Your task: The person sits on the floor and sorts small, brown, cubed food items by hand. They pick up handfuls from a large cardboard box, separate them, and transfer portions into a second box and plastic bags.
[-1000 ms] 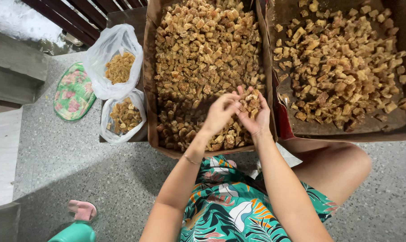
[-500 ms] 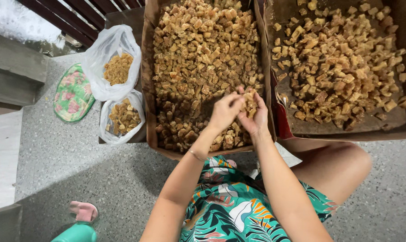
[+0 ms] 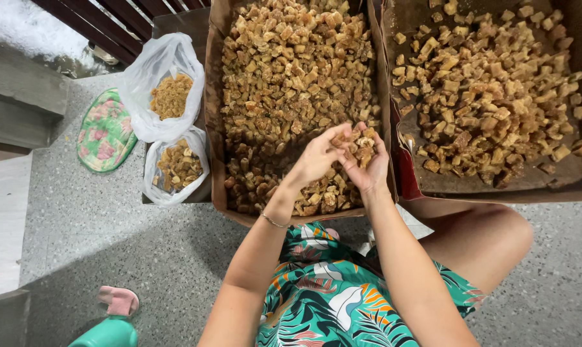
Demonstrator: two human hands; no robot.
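A small heap of golden-brown fried chunks (image 3: 358,146) is cupped in the right hand (image 3: 368,168), fingers curled up around it. The left hand (image 3: 318,157) is pressed against that heap, fingertips pinched on the pieces. Both hands are held just above the near end of the cardboard box (image 3: 215,128), which is packed with the same chunks.

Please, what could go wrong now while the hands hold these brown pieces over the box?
The right hand is cupped full of brown chunks, so some may spill while the left hand picks at them. Near the cardboard box edge, pieces could fall onto the speckled floor.
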